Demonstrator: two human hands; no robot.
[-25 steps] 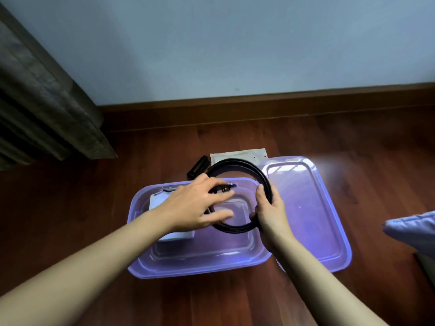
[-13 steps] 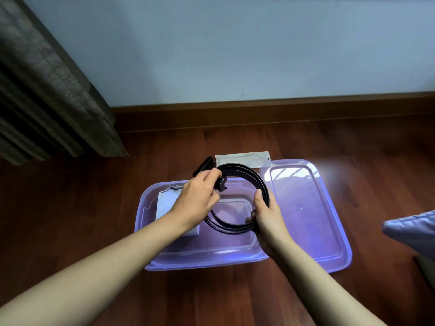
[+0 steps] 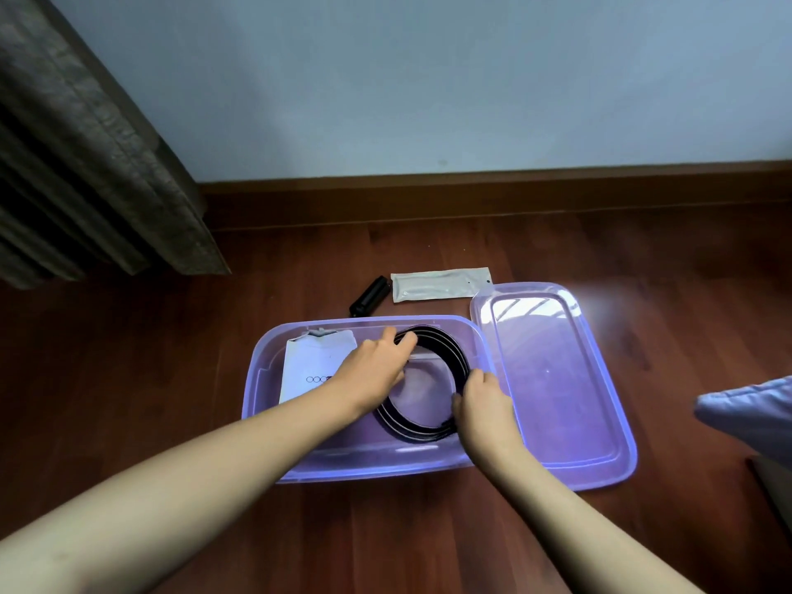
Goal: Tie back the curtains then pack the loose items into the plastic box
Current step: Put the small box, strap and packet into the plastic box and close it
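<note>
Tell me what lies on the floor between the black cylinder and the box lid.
A flat white pouch, between the black cylinder and the lid, in the head view.

The wooden floor (image 3: 150,379) carries plastic box (image 3: 265,366), lid (image 3: 600,422), pouch (image 3: 437,285).

Ahead of you, a dark reddish-brown wooden plank floor (image 3: 128,379) meets a brown wooden skirting board (image 3: 514,195) under a pale blue painted wall (image 3: 428,79), with a pale lilac fabric corner (image 3: 750,413) at your right.

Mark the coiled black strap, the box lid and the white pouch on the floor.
coiled black strap (image 3: 457,358): head view, right side of the coil.
box lid (image 3: 553,379): head view, centre panel.
white pouch (image 3: 439,285): head view, middle of the pouch.
</note>
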